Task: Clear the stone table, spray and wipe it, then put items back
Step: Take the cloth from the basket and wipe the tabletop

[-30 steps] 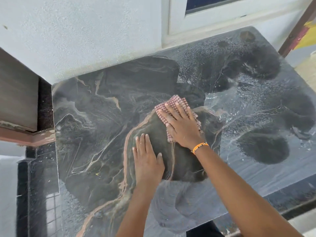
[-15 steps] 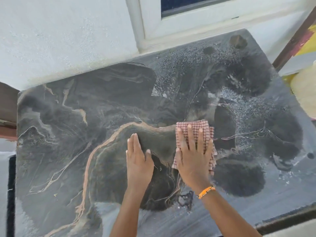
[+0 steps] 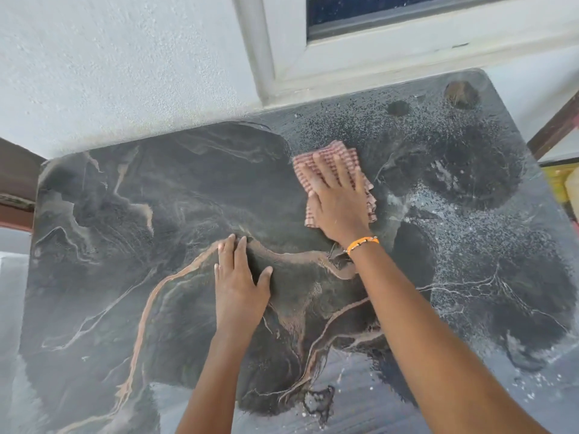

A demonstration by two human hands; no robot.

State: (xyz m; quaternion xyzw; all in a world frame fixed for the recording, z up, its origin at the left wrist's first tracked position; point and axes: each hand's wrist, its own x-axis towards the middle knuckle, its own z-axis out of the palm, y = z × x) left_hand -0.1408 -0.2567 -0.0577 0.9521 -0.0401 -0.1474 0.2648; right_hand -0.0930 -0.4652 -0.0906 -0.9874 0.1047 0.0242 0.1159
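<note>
The dark stone table (image 3: 125,214) with orange veins fills the view; its left part looks wet and dark, its right part is speckled with spray droplets. A folded red-and-white checked cloth (image 3: 326,158) lies on the table toward the back, right of the middle. My right hand (image 3: 338,202), an orange band on its wrist, presses flat on the cloth with fingers spread. My left hand (image 3: 239,286) rests flat on the bare stone nearer to me, fingers together, holding nothing.
A white textured wall (image 3: 109,73) and a white window frame (image 3: 376,61) run along the table's back edge. Brown wood (image 3: 15,177) shows at the left edge. A yellow object (image 3: 560,186) sits beyond the table's right edge.
My right hand has pushed the cloth away from me toward the back of the table. My left hand has stayed flat on the stone.
</note>
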